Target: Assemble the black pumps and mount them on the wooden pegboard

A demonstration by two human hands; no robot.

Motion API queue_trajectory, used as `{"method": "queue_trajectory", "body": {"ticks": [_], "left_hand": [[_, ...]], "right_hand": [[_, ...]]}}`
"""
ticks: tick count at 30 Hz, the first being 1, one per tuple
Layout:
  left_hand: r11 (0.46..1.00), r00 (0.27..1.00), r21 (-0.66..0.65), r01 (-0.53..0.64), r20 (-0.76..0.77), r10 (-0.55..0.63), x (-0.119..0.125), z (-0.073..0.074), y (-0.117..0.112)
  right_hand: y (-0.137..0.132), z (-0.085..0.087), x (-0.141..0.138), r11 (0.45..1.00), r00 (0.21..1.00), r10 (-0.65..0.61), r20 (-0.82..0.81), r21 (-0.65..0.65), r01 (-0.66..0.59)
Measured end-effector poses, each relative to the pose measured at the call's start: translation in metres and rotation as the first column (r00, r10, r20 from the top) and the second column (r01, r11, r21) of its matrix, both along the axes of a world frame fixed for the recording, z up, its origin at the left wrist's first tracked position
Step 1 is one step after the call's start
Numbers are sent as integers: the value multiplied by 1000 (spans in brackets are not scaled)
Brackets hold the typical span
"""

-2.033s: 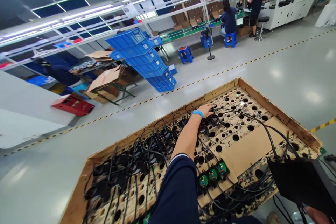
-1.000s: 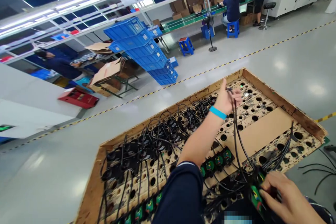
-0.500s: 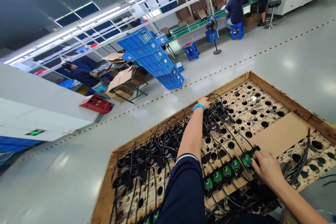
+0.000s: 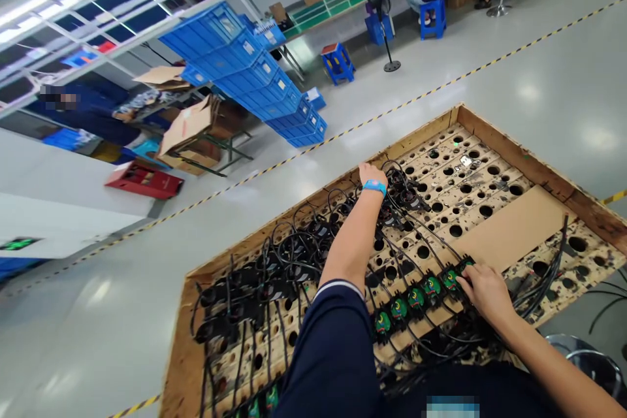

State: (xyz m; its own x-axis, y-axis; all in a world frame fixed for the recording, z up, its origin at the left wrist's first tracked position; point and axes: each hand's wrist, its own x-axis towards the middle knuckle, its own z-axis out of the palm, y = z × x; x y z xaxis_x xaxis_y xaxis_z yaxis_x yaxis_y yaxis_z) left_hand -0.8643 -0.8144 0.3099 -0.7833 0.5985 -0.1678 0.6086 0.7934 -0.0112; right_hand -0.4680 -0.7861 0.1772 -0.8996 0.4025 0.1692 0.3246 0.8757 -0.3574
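My left hand (image 4: 372,175), with a blue wristband, reaches to the far side of a wooden tray (image 4: 519,144). Its fingers are curled down beside black cabled parts (image 4: 410,199), and what they hold is hidden. At the near side, my right hand (image 4: 486,290) has its thumb and fingers closed on the end unit of a row of black housings with round green circuit boards (image 4: 415,298). Its fingers partly cover that unit. Black cables (image 4: 431,228) run from the row to the parts at the far side.
Holes cover the tray floor, where a cardboard sheet (image 4: 522,225) and a cable bundle (image 4: 551,281) lie. More black parts (image 4: 264,284) fill the left side. Beyond stand stacked blue crates (image 4: 259,72), a fan (image 4: 382,13), a stool (image 4: 337,64) and people at benches.
The view has shifted, so the background sits further left and higher. My left hand has moved left along the far edge, its wrist turned. My right hand stays at the row's end.
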Motion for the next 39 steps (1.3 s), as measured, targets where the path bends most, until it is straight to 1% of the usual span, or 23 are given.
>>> {"method": "queue_trajectory", "body": {"ticks": [1, 2, 3, 4, 5, 6, 7, 8, 9, 10, 11, 13, 14, 16, 18, 20, 23, 26, 29, 31, 33, 36, 39], "left_hand": [[999, 999, 45, 4, -36, -2, 18, 4, -7], [995, 998, 96, 27, -60, -21, 41, 5, -16], [976, 993, 202, 85, -94, -67, 69, 4, -28], [937, 984, 298, 180, -66, -168, 102, -1, -42], [891, 959, 365, 270, -21, -282, 137, -9, -56], [849, 922, 402, 344, 29, -387, 172, -19, -70], [825, 893, 424, 374, 74, -443, 204, -32, -83], [820, 877, 433, 373, 124, -464, 232, -46, -94], [830, 874, 434, 349, 169, -456, 254, -60, -103], [847, 880, 434, 307, 209, -426, 270, -73, -109], [860, 888, 437, 264, 238, -393, 280, -85, -114], [864, 901, 464, 195, 263, -344, 287, -102, -119], [855, 903, 487, 178, 263, -338, 287, -107, -119], [827, 906, 540, 156, 255, -337, 281, -112, -118], [811, 918, 574, 115, 250, -307, 274, -113, -115], [821, 931, 568, 67, 259, -255, 266, -114, -108], [853, 930, 521, 21, 303, -207, 255, -114, -96], [890, 924, 455, 0, 341, -174, 247, -108, -87], [920, 938, 391, 30, 307, -160, 243, -96, -85], [913, 954, 405, 54, 248, -166, 243, -89, -84], [894, 967, 441, 75, 186, -173, 242, -86, -79], [884, 962, 444, 148, 144, -234, 240, -87, -64], [902, 943, 386, 193, 182, -280, 237, -94, -50]], "right_hand": [[0, 0, -1, 1000, 1000, 0, 1, -6, 0], [0, 1, -3, 1000, 1000, -4, 2, -12, 4], [0, 1, -5, 1000, 1000, -10, 3, -18, 10], [0, 1, -7, 1000, 1000, -15, 4, -27, 15], [0, 2, -10, 999, 1000, -19, 6, -40, 20], [0, 3, -13, 998, 1000, -24, 10, -57, 25], [1, 3, -14, 996, 1000, -27, 14, -81, 28], [3, 5, -15, 993, 1000, -26, 12, -115, 27], [5, 6, -15, 987, 1000, -18, -4, -161, 17], [8, 8, -13, 977, 999, -3, -35, -213, -4], [12, 10, -9, 964, 997, 14, -78, -262, -34], [22, 15, 1, 945, 985, 55, -166, -311, -105], [27, 17, 7, 942, 978, 88, -188, -304, -143], [36, 20, 16, 946, 970, 179, -164, -242, -215], [43, 21, 21, 944, 956, 282, -81, -155, -291], [46, 21, 21, 937, 938, 346, 10, -66, -344], [47, 20, 15, 927, 921, 370, 121, 14, -374], [45, 22, 7, 932, 919, 350, 183, 33, -361], [40, 29, 3, 942, 930, 320, 182, 47, -333], [32, 34, 3, 936, 931, 334, 147, 60, -346], [20, 36, 2, 919, 920, 380, 93, 78, -387], [1, 31, -2, 900, 906, 418, 56, 107, -422], [-10, 24, -11, 902, 908, 412, 70, 112, -418]]}}
